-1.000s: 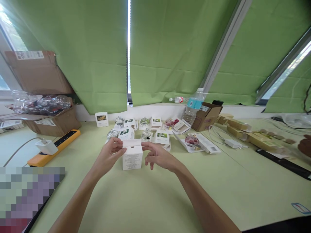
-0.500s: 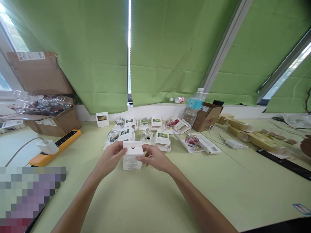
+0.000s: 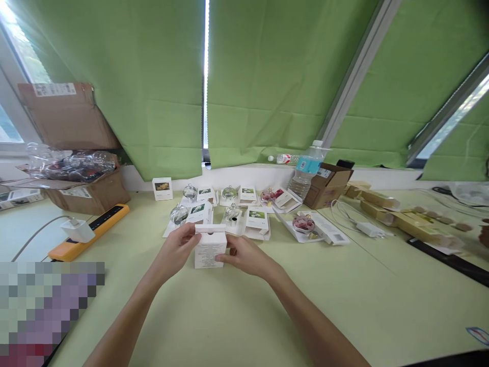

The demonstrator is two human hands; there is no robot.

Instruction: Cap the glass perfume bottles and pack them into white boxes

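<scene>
A small white carton (image 3: 209,252) with fine print on its near side stands upright on the table, its top flap raised. My left hand (image 3: 181,248) is closed on its upper left corner, the thumb at the top edge by the flap. At the carton's right side my right hand (image 3: 244,255) grips it, thumb on the printed face and the other fingers partly hidden behind. Just beyond are round glass bottles, among them a clear one (image 3: 179,214) and one with a black nozzle (image 3: 232,216), beside opened white boxes (image 3: 256,219). The carton's contents are hidden.
A closed picture box (image 3: 162,189) stands at the back left. An orange power strip (image 3: 89,232) with a white charger lies left, before a cardboard box (image 3: 91,191) of plastic bottles. To the right are a pink bottle (image 3: 303,223), a large water bottle (image 3: 304,176) and a charger with cable (image 3: 369,229).
My right hand has slid down the carton's right side, its thumb now lower on the printed face. My left hand stays at the top left corner. The view has shifted slightly.
</scene>
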